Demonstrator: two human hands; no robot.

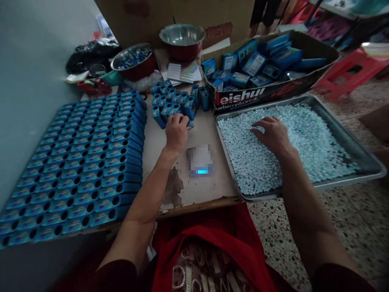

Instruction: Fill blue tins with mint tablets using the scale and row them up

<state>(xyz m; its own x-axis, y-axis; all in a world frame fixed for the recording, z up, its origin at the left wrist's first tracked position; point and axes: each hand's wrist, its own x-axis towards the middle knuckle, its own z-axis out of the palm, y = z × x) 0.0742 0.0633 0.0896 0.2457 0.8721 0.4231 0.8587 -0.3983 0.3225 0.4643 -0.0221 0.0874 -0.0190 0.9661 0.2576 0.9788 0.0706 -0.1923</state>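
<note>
While gripping box (190, 124) at frame centre with left hand (176, 130), holds right hand (272, 133) with narrowly parted fingers at pellets (316, 138), right of centre. Treat box as probably light, stiff, slick; pinch by sides.

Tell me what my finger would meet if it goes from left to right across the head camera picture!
Rows of blue boxes → the person's left hand → a small, blurred-out thing → the person's right hand → a red stool.
</note>
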